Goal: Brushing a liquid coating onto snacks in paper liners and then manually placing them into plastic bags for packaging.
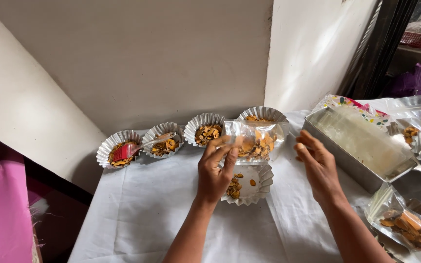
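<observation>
Above foil cup, snack bag pinched by left hand.

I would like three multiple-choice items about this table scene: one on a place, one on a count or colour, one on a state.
1. Where does the red brush lie?
A. Across the two fluted cups farthest left
B. Inside the metal tray
C. On the cloth beside the right hand

2. How many fluted cups stand in the row along the wall?
A. Two
B. Four
C. Six

3. What is the left hand doing?
A. Resting flat on the cloth
B. Holding a clear bag of orange pieces above a cup
C. Gripping the metal tray

Answers:
1 A, its bristles rest in the end cup and its handle reaches the next.
2 B, four cups line the wall.
3 B, its fingers pinch the bag over the nearer cup, while the right hand is open.
</observation>
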